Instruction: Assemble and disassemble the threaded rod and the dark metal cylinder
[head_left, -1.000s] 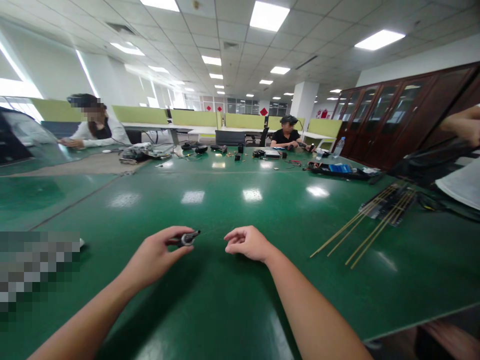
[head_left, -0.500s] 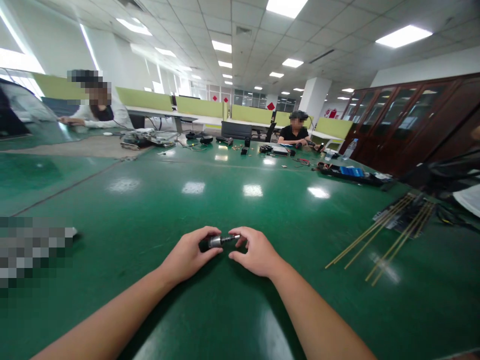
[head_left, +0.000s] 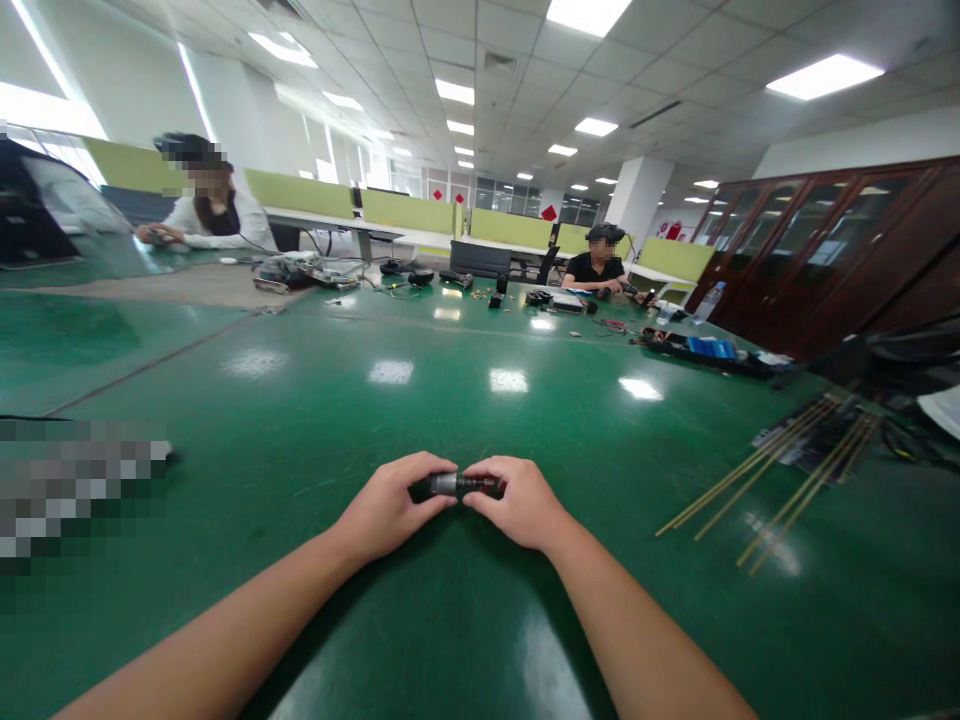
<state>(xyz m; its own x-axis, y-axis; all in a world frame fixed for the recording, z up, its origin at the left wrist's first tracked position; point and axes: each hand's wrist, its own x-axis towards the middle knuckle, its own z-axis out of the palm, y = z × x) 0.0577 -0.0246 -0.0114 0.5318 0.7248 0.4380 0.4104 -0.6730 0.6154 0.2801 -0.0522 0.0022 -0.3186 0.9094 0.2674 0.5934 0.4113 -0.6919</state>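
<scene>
Just above the green tabletop, a small cylindrical tool (head_left: 444, 484) with a dark end, a silver band and a slim dark shaft lies level between my hands. My left hand (head_left: 390, 505) is closed around its thicker dark end, the thumb below and the fingers above. Around the slim shaft (head_left: 480, 483) curl the thumb and fingers of my right hand (head_left: 521, 500). A reddish tint shows along the shaft near my right palm. Both outer ends of the tool are partly hidden by the hands. Its exact kind is too small to make out.
Several thin brass-coloured rods (head_left: 787, 480) lie on the right of the green table (head_left: 337, 420). A black tray with blue items (head_left: 709, 348) stands behind them. Electronic parts line the far edge. A blurred-out object (head_left: 67, 485) is at left. Two people sit across the table.
My right hand has closed in around the slim shaft, whose tip showed at its fingertips before. The tool has come level and moved slightly right in the view. The camera has shifted slightly.
</scene>
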